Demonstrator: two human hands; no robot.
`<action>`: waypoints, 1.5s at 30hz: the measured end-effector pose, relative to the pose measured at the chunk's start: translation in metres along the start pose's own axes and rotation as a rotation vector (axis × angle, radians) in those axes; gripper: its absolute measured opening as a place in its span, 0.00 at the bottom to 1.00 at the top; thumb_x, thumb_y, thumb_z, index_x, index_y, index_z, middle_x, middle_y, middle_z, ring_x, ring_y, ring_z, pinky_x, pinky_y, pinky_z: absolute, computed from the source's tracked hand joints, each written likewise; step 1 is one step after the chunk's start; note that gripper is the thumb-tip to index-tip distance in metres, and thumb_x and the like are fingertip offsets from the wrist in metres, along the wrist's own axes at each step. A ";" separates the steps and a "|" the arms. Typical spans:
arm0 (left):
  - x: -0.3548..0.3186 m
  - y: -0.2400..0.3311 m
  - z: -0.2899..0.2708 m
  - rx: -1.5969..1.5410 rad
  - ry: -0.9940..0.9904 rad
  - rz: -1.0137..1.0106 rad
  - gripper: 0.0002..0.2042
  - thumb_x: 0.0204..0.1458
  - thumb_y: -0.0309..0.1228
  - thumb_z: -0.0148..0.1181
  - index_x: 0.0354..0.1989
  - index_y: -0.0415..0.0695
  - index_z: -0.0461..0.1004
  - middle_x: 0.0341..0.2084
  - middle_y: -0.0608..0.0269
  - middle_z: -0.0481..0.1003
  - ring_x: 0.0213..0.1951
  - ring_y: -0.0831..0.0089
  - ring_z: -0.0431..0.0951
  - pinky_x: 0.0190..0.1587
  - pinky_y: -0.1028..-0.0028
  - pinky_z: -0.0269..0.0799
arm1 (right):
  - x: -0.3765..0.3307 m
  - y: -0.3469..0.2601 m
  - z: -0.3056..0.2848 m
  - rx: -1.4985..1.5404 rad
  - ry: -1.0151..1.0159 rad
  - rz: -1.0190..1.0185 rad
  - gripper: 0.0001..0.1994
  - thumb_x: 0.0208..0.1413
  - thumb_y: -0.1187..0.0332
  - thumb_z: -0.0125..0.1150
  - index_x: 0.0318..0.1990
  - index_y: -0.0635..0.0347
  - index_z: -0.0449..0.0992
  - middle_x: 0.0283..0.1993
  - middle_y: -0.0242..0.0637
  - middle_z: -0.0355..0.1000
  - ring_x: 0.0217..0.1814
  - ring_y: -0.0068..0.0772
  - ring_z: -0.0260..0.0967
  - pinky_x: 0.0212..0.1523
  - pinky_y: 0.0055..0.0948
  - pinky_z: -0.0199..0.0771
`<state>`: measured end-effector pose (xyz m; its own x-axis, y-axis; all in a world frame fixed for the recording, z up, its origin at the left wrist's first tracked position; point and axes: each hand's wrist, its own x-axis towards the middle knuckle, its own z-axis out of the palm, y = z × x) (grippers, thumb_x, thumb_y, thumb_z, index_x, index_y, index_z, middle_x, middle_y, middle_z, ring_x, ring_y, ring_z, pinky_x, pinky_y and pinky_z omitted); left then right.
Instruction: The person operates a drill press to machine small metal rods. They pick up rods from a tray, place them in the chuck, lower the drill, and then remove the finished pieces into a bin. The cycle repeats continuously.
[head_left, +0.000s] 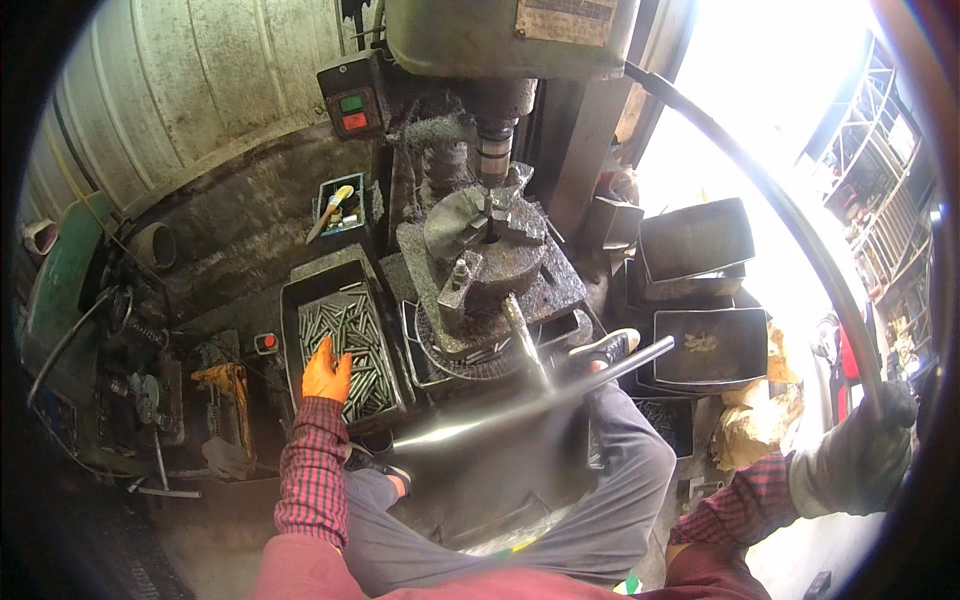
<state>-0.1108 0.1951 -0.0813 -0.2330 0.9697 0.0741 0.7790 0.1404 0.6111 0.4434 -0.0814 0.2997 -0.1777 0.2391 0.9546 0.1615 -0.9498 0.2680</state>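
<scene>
My left hand (327, 374), in an orange glove, is over a metal bin (287, 325) of short steel pins (368, 362). Its fingers are apart, and I see nothing held between them. At the far right my right hand (850, 462), in a grey glove, is wrapped round the end of a long curved lever (790, 190) of the drill press (500, 40). Below the spindle (494, 150) sits a jawed chuck (470, 225) on a chip-covered base. A rod from it leads to a long crossbar (540, 405), smeared by motion, with neither hand on it.
A switch box (352, 97) with green and red buttons is beside the press. A small tray with a brush (335, 210) stands behind the pin bin. Dark metal bins (697, 240) are stacked at right. My legs straddle the space below the crossbar.
</scene>
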 end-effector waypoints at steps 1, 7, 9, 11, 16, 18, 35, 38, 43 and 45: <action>0.001 0.000 0.001 -0.003 0.005 0.007 0.32 0.58 0.43 0.63 0.69 0.43 0.67 0.51 0.49 0.79 0.52 0.53 0.80 0.55 0.58 0.75 | -0.001 -0.003 -0.002 -0.115 -0.090 -0.017 0.13 0.60 0.57 0.72 0.36 0.58 0.85 0.32 0.26 0.83 0.30 0.21 0.80 0.29 0.21 0.75; 0.001 0.001 0.001 -0.008 -0.015 -0.021 0.32 0.58 0.42 0.64 0.69 0.43 0.67 0.55 0.48 0.78 0.54 0.54 0.80 0.57 0.59 0.75 | 0.002 0.000 0.014 0.418 0.262 -0.032 0.18 0.68 0.53 0.61 0.26 0.49 0.77 0.17 0.19 0.70 0.18 0.23 0.72 0.19 0.25 0.67; 0.000 0.001 0.000 -0.028 -0.006 -0.010 0.31 0.58 0.43 0.64 0.69 0.43 0.67 0.54 0.48 0.79 0.54 0.54 0.80 0.57 0.59 0.75 | -0.006 0.005 0.019 0.404 0.260 -0.033 0.18 0.66 0.53 0.63 0.26 0.52 0.78 0.18 0.21 0.72 0.18 0.23 0.72 0.20 0.25 0.68; -0.001 0.001 -0.001 -0.028 -0.009 -0.012 0.31 0.58 0.43 0.64 0.69 0.44 0.68 0.54 0.49 0.79 0.54 0.54 0.80 0.57 0.59 0.75 | -0.018 0.008 0.020 0.330 0.098 0.038 0.16 0.63 0.58 0.67 0.28 0.59 0.81 0.22 0.26 0.76 0.20 0.25 0.73 0.24 0.23 0.71; -0.002 0.001 -0.002 -0.002 0.000 -0.008 0.30 0.58 0.43 0.64 0.68 0.45 0.69 0.50 0.51 0.80 0.52 0.55 0.80 0.55 0.59 0.75 | -0.034 0.009 0.020 0.048 0.042 0.067 0.18 0.64 0.49 0.61 0.32 0.52 0.80 0.21 0.20 0.71 0.17 0.22 0.68 0.22 0.22 0.67; -0.002 0.000 -0.002 -0.010 0.001 -0.007 0.30 0.58 0.43 0.64 0.68 0.45 0.69 0.50 0.51 0.80 0.51 0.55 0.80 0.55 0.59 0.75 | -0.035 0.010 0.019 0.007 -0.009 0.098 0.19 0.65 0.44 0.59 0.33 0.47 0.79 0.19 0.16 0.68 0.16 0.21 0.65 0.20 0.22 0.64; 0.000 -0.004 0.002 0.004 0.008 0.021 0.31 0.58 0.43 0.63 0.68 0.44 0.68 0.50 0.50 0.80 0.51 0.55 0.81 0.55 0.59 0.75 | -0.031 -0.005 -0.006 0.240 -0.049 0.048 0.17 0.61 0.44 0.65 0.27 0.43 0.79 0.17 0.13 0.70 0.14 0.15 0.66 0.17 0.19 0.61; 0.001 -0.004 0.003 0.003 0.004 0.019 0.31 0.58 0.43 0.63 0.68 0.43 0.68 0.50 0.49 0.80 0.51 0.55 0.81 0.55 0.59 0.75 | -0.031 -0.014 0.001 0.365 0.074 0.088 0.20 0.63 0.42 0.61 0.24 0.40 0.72 0.13 0.13 0.60 0.11 0.16 0.56 0.15 0.20 0.53; 0.001 -0.002 0.002 0.017 0.016 0.027 0.30 0.58 0.42 0.64 0.68 0.44 0.68 0.50 0.49 0.80 0.51 0.55 0.81 0.55 0.59 0.75 | -0.046 -0.015 0.005 0.342 0.093 0.118 0.20 0.63 0.39 0.59 0.24 0.37 0.71 0.12 0.13 0.53 0.10 0.17 0.50 0.16 0.21 0.48; 0.000 -0.001 0.001 0.007 0.014 0.028 0.30 0.58 0.42 0.64 0.68 0.43 0.68 0.50 0.49 0.80 0.52 0.55 0.81 0.56 0.60 0.75 | -0.053 -0.007 0.004 0.197 0.024 0.104 0.19 0.63 0.40 0.60 0.26 0.36 0.74 0.13 0.12 0.56 0.11 0.16 0.52 0.18 0.21 0.50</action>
<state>-0.1112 0.1953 -0.0830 -0.2194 0.9702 0.1023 0.7894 0.1149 0.6031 0.4553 -0.0863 0.2477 -0.1728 0.1346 0.9757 0.3662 -0.9108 0.1905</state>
